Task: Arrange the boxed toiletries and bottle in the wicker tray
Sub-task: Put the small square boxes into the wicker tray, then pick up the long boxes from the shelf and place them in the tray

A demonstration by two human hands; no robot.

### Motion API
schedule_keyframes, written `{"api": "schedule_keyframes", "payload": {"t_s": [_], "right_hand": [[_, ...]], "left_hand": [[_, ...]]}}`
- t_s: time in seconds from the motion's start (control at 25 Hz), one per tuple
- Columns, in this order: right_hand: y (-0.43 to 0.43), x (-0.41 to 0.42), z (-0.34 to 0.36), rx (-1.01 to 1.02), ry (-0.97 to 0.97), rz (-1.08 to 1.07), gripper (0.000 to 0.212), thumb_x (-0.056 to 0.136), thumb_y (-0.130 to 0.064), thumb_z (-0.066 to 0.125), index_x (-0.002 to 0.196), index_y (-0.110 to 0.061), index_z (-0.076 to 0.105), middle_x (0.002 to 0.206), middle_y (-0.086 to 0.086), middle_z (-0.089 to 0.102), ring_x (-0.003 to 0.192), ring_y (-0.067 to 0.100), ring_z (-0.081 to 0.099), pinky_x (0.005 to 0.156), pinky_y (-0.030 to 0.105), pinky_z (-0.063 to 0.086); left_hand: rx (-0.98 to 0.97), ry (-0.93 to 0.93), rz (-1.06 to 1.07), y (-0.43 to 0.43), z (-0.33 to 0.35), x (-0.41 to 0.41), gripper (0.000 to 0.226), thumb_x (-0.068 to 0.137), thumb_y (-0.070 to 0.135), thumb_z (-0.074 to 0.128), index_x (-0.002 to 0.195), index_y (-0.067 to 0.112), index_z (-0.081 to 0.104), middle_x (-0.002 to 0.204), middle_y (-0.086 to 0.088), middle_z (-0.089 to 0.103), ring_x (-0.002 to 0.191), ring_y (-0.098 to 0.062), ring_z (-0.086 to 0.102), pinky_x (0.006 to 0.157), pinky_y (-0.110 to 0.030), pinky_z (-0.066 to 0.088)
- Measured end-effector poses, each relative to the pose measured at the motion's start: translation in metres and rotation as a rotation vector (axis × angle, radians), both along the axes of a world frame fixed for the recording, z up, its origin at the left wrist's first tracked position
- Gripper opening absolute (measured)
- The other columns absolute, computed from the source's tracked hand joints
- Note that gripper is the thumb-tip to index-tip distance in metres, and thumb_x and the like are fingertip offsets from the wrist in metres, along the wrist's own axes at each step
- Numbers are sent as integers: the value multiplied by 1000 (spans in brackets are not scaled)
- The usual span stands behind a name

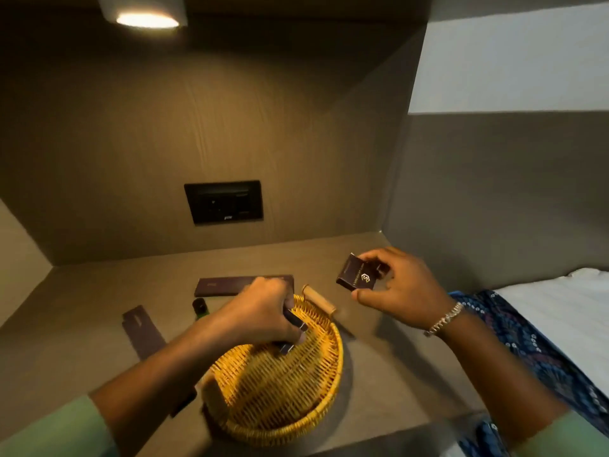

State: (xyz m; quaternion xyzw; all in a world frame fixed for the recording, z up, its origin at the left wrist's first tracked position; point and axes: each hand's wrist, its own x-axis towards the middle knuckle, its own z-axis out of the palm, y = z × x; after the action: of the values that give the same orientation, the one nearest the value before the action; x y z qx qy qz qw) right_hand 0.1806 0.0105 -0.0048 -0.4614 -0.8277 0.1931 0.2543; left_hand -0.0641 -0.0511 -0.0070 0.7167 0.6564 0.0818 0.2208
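Observation:
A round yellow wicker tray (316, 384) with two wooden handles sits at the front middle of the shelf. My left hand (260, 311) is over its far side, shut on a small dark box (293, 319) held just inside the rim. My right hand (402, 285) is up and to the right of the tray, gripping a small dark box with a pale logo (357, 273). A long dark box (227, 284) lies flat behind the tray. A small bottle with a dark cap (200, 308) stands left of the tray. Another flat dark box (141, 331) lies further left.
A black wall socket plate (224, 202) is set in the back panel. A lamp (147, 19) shines from above. A white bed (560, 305) and patterned blue cloth (514, 338) lie to the right of the shelf.

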Motion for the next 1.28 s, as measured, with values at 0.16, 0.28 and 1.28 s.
{"api": "schedule_keyframes", "payload": {"t_s": [0.16,0.28,1.28], "right_hand": [[-79,-26,-22,-89,-9,95,58,57,-60,69,107,-36,57,96,-17,54,86,0,52,68,15,45],[-107,-51,-47,-68,-191,45,65,60,-60,67,116,-31,53,106,-9,58,96,9,48,76,28,47],[78,-207,-27,-6,-652,526,55,75,-41,72,121,-18,52,119,6,59,104,23,57,86,39,53]], "left_hand": [[2,112,-54,-5,-30,2,40,55,43,84,79,22,60,76,6,62,67,-10,54,50,-29,41],[1,79,-58,-1,-38,-6,41,58,41,85,85,17,64,83,1,65,76,-17,56,55,-29,42],[47,-101,1075,-37,-70,-149,37,74,40,69,95,15,53,96,-13,61,85,-30,60,73,-41,56]]}}
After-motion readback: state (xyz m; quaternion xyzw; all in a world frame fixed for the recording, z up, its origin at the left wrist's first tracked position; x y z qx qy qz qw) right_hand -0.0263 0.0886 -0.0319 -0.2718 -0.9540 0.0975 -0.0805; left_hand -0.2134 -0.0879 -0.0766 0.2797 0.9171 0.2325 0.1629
